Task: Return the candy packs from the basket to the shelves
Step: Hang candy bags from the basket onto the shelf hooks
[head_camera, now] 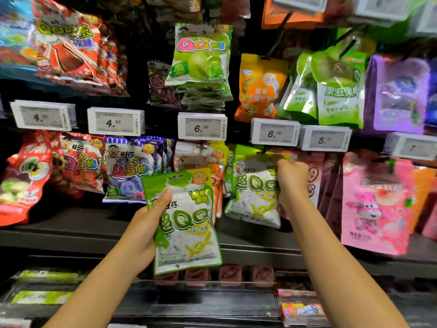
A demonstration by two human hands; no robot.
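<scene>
My left hand point(147, 223) grips a green and white candy pack point(189, 223) by its left edge, thumb on the front, in front of the lower row of hanging packs. My right hand point(289, 181) pinches the top right corner of a second green and white candy pack point(253, 188), which hangs at the peg under the 6.50 price tag point(274, 132). Both packs look alike. No basket is in view.
Rows of candy packs hang on pegs: red point(78, 162) and blue packs point(128, 171) to the left, pink packs point(376, 204) to the right, green packs point(201, 53) above. A dark shelf ledge point(260, 254) runs below, with small boxes point(300, 308) beneath it.
</scene>
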